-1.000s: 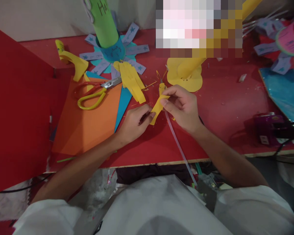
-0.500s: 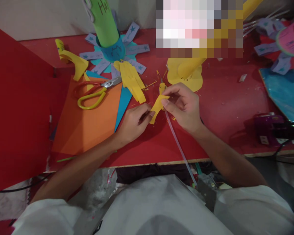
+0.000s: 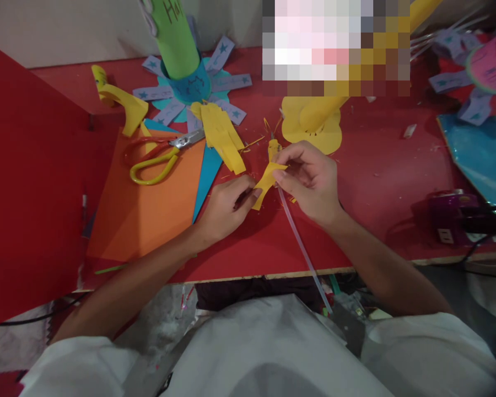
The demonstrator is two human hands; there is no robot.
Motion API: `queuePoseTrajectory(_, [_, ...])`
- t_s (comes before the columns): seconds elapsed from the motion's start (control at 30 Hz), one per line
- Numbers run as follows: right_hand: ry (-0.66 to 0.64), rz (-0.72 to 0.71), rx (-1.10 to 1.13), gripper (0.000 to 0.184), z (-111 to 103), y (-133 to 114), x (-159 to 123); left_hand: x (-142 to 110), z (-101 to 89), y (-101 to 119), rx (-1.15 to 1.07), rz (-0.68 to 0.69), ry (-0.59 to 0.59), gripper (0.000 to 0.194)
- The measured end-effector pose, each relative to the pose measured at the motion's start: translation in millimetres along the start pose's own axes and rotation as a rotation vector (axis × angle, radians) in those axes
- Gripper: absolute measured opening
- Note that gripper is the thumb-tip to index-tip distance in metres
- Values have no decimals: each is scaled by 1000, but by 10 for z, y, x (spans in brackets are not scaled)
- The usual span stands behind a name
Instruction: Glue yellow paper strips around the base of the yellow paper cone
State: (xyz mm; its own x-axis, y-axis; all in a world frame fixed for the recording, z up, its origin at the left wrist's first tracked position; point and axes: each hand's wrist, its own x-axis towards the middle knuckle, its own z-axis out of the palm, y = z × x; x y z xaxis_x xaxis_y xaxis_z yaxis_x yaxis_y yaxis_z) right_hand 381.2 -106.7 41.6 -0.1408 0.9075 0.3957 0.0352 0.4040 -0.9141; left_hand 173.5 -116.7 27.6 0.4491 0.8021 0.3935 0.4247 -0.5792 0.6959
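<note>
Scissors (image 3: pixel 185 140) and orange paper (image 3: pixel 152 212) show a craft workspace.

Paper strip (image 3: pixel 268 175) sits between left hand (image 3: pixel 225 212) and right hand (image 3: pixel 310 179) above the table (image 3: pixel 240 253), glue gun (image 3: pixel 274 146) just behind it, glue stick (image 3: pixel 297 234) running from beside the right hand out past the front edge. Left side: scissors (image 3: pixel 182 142) on paper sheets (image 3: pixel 149 220), blades reaching right to the strip stack (image 3: pixel 223 138), which lies in front of the paper tube (image 3: pixel 176 44) standing in its cup (image 3: pixel 194 85). Behind right hand: flower base (image 3: pixel 333 138); far right: plastic packet (image 3: pixel 475 154), socket box (image 3: pixel 448 218) in front.
</note>
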Motion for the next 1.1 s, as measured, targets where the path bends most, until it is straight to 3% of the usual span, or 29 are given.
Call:
queuePoseTrajectory(0.6, [-63,109,58,41,11,35,24,7,-23,32,-56,-88,19,25])
queuePoseTrajectory(0.9, [-66,98,29,31,23,-4,19,16,-5,15,-30,-23,3,24])
queuePoseTrajectory(1.1, [-35,88,79,36,10,26,23,9,-3,-4,-3,-4,1,23])
